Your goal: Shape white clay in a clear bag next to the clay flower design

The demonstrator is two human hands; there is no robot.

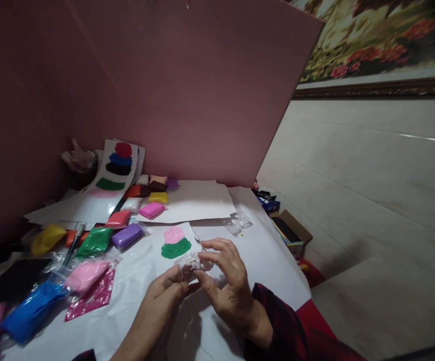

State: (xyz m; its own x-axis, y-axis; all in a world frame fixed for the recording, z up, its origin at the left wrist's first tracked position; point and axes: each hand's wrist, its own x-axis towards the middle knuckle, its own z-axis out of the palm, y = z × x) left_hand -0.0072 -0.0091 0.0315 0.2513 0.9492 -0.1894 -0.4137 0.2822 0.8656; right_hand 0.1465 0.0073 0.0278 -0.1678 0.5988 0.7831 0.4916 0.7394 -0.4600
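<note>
My left hand pinches the near left edge of a crinkled clear packet with white stuff in it. At its right side my right hand has thumb and fingers closed on the same packet. Just beyond the packet lies a white sheet bearing a pink round patch and, below it, a green textured patch. The packet and my fingers cover the lower part of that sheet.
Clay packets lie at the left, among them purple, green and blue. A sheet with coloured patches leans at the back left. An open cardboard box stands right of the table.
</note>
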